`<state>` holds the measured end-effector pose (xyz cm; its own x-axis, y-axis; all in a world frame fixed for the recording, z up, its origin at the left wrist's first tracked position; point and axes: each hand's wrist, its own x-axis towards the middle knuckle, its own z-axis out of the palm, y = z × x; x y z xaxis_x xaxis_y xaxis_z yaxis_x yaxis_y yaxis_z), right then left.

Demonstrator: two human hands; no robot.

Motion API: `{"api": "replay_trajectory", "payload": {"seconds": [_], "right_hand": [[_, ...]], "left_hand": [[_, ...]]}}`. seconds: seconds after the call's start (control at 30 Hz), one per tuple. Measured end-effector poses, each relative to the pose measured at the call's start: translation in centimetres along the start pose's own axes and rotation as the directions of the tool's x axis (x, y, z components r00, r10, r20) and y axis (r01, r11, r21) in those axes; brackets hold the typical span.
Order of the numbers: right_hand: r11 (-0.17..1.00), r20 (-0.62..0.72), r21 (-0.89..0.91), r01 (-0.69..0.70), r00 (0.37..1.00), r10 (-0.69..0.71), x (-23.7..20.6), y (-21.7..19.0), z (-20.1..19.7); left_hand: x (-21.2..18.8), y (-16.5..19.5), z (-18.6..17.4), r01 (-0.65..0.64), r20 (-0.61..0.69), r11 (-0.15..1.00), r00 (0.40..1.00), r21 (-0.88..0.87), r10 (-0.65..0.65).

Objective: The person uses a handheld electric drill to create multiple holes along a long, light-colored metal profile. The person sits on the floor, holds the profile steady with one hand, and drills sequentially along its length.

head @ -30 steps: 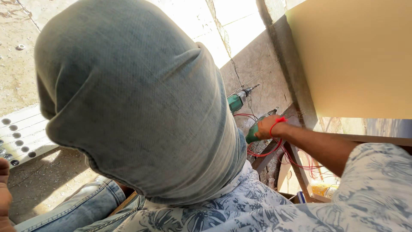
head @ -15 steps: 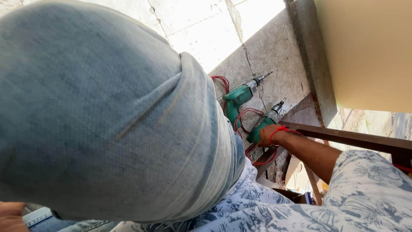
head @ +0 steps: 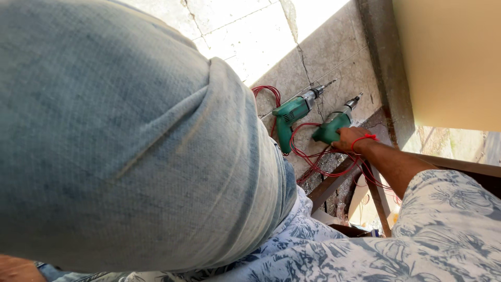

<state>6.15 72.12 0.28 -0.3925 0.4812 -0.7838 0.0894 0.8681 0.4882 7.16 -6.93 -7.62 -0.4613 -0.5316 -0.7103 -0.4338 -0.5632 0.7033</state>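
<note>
My right hand (head: 348, 140), with a red thread around the wrist, is closed on the handle of a green power drill (head: 334, 124). The drill's bit points away over the tiled floor (head: 245, 31). A second green drill (head: 292, 112) lies on the tiles just to its left, apart from the hand. Tangled red cords (head: 313, 156) run from both drills. My bent knee in faded denim (head: 130, 130) fills the left of the view. A sliver of skin at the bottom left corner (head: 15, 269) may be my left hand; its fingers are hidden.
A pale yellow panel (head: 449, 57) stands at the upper right, with a dark strip along its edge. Brown metal bars (head: 334, 185) cross below my right forearm. My patterned shirt sleeve (head: 449, 224) covers the lower right.
My right hand has kept hold of the drill and carried it outward, down beside the other drill on the tiles. The view has swung closer over my knee.
</note>
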Motion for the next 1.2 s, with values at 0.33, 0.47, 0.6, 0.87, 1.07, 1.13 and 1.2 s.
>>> {"api": "replay_trajectory", "payload": {"seconds": [0.33, 0.47, 0.6, 0.87, 1.07, 1.13, 1.2], "right_hand": [[0.963, -0.452, 0.069, 0.26, 0.869, -0.202, 2.0, -6.9, -4.3], [0.839, -0.598, 0.074, 0.539, 0.697, -0.395, 2.8, -17.7, -8.0], [0.692, -0.641, 0.053, 0.72, 0.556, -0.53, -0.7, -27.2, -13.0], [0.205, -0.533, -0.037, 0.978, 0.154, -0.832, -12.7, -44.2, -18.1], [-0.058, -0.486, -0.074, 0.996, -0.087, -0.869, -23.6, -54.2, -22.9], [-0.027, -0.579, -0.085, 0.996, -0.071, -0.812, -25.5, -57.5, -26.5], [0.084, -0.675, -0.106, 0.991, -0.009, -0.737, -25.9, -60.0, -30.3]], "left_hand": [[-0.8, 2.1, 0.9, 0.003, -0.039, 1.0, 0.999, -0.026, -0.004], [-0.4, 2.9, 0.8, -0.101, -0.03, 0.993, 0.994, 0.06, 0.103], [-0.3, 2.5, -0.7, -0.273, 0.002, 0.813, 0.948, 0.515, 0.317], [-1.5, 1.1, -2.5, -0.328, 0.067, 0.639, 0.915, 0.696, 0.397], [-1.3, 1.5, -1.1, -0.327, 0.227, 0.452, 0.938, 0.83, 0.262], [-2.2, 1.3, -0.6, -0.352, 0.277, 0.368, 0.93, 0.861, 0.241], [-3.1, 1.4, -0.1, -0.433, 0.354, 0.209, 0.875, 0.877, 0.329]]}}
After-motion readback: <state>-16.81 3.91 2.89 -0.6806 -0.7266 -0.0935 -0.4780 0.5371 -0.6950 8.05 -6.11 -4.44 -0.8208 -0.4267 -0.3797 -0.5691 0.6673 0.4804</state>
